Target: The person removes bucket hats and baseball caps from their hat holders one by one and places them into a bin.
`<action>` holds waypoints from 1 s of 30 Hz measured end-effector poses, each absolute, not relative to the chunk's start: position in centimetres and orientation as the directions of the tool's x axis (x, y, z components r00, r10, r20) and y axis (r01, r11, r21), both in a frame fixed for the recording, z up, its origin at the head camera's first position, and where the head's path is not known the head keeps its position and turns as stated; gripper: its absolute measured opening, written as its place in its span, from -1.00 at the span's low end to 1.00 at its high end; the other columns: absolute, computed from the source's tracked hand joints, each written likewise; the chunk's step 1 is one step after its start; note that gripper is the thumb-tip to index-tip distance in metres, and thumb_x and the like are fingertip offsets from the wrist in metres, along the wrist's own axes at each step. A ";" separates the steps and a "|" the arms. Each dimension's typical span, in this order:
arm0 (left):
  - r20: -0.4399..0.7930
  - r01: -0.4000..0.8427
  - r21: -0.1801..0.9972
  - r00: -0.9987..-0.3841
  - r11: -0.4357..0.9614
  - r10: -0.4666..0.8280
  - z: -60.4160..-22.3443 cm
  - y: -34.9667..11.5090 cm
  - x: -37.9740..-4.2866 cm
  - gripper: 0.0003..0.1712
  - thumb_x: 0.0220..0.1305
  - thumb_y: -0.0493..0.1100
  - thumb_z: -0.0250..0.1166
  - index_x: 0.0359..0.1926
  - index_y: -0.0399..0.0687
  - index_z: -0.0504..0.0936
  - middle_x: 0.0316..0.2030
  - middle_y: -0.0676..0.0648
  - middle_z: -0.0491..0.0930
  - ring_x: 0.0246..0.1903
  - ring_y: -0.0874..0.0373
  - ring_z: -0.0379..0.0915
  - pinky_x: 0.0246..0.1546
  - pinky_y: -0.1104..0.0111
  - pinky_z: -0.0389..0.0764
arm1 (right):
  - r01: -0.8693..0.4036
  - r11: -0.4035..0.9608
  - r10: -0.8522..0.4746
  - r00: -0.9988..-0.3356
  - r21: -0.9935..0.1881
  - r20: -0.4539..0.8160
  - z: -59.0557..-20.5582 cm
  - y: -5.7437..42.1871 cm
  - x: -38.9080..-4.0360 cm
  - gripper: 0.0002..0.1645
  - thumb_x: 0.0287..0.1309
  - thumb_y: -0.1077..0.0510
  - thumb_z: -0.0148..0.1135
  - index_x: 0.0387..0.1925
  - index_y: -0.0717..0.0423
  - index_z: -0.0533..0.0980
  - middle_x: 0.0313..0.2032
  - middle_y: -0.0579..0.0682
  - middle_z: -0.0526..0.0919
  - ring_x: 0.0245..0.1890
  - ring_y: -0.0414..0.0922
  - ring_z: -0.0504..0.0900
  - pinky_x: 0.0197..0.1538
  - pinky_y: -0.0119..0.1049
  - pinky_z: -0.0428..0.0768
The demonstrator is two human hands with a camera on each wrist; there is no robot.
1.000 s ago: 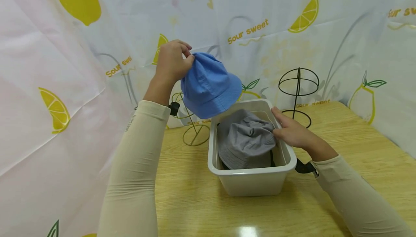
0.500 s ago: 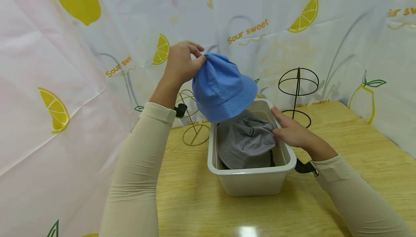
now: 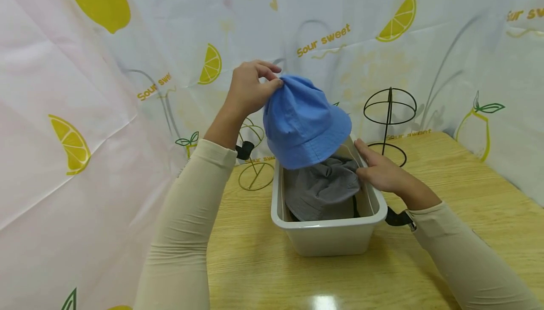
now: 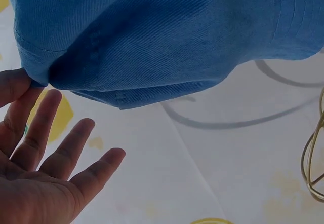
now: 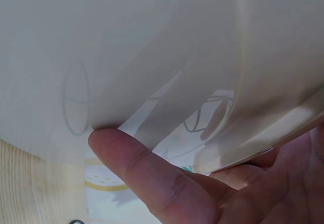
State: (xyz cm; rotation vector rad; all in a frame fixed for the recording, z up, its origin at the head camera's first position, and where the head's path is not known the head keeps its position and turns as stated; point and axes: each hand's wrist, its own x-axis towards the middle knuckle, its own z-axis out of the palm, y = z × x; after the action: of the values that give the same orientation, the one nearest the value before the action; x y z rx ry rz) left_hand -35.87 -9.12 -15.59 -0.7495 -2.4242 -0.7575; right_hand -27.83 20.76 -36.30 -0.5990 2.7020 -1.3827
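My left hand (image 3: 254, 88) pinches the crown of a blue bucket hat (image 3: 302, 123) between thumb and forefinger. The hat hangs brim down over the back of a white plastic bin (image 3: 329, 237). In the left wrist view, the other fingers spread away from the blue cloth. A grey bucket hat (image 3: 325, 192) lies crumpled inside the bin, partly covered by the blue one. At the bin's right rim my right hand (image 3: 384, 171) grips the edge. The right wrist view has one finger (image 5: 147, 168) against the outer wall.
A black wire hat stand (image 3: 389, 119) rises behind the bin on the right. The gold wire stand (image 3: 256, 176) at back left is partly hidden by my left hand and the blue hat. The wooden table (image 3: 246, 258) meets a lemon-print cloth (image 3: 348, 12) behind.
My left hand has carried the blue bucket hat rightward and slightly down, from left of the bin to above its back part. The right hand, bin and grey hat stay put.
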 end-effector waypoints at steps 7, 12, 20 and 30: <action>0.582 0.657 0.403 -0.721 0.637 0.376 -16.0 -8.1 -35.5 -0.77 0.33 -0.14 0.38 -0.43 -0.16 0.80 0.06 0.05 0.75 0.33 0.11 0.44 0.29 0.32 0.49 | -0.358 0.500 -0.373 -0.911 -0.788 0.178 -36.5 20.8 -28.0 0.05 0.39 0.33 -0.06 0.64 0.10 -0.44 0.64 0.19 -0.45 0.63 0.26 -0.36 0.53 0.38 -0.11; 0.581 0.684 0.449 -0.712 0.575 0.393 -16.5 -7.6 -35.2 -0.78 0.32 -0.17 0.39 -0.44 -0.18 0.81 0.03 0.01 0.76 0.31 0.13 0.49 0.26 0.35 0.55 | -0.386 0.503 -0.367 -0.905 -0.774 0.213 -36.6 20.7 -28.1 0.11 0.34 0.34 -0.04 0.66 -0.03 -0.44 0.66 0.21 -0.29 0.60 0.32 -0.14 0.47 0.39 0.11; 0.577 0.707 0.538 -0.706 0.460 0.411 -17.4 -6.9 -35.1 -0.82 0.28 -0.24 0.41 -0.42 -0.26 0.81 0.00 -0.08 0.77 0.20 0.09 0.59 0.23 0.23 0.60 | -0.337 0.531 -0.329 -0.928 -0.777 0.178 -36.6 20.7 -27.9 -0.01 0.29 0.29 -0.01 0.63 0.32 -0.20 0.52 0.49 0.11 0.41 0.44 0.29 0.27 0.36 0.46; 0.568 0.712 0.535 -0.702 0.455 0.430 -18.7 -6.6 -35.2 -0.80 0.29 -0.21 0.40 -0.45 -0.20 0.80 -0.01 -0.03 0.77 0.22 0.13 0.55 0.21 0.30 0.59 | -0.320 0.568 -0.305 -0.938 -0.758 0.167 -36.5 20.8 -27.7 -0.05 0.28 0.26 0.03 0.59 0.42 -0.09 0.46 0.50 0.23 0.31 0.40 0.43 0.23 0.31 0.52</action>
State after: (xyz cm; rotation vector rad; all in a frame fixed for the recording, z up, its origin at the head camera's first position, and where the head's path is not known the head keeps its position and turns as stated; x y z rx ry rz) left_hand -35.20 -6.59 -18.71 -0.9684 -2.3584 -1.1146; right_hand -27.71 20.81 -36.54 -0.5577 2.7963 -1.3581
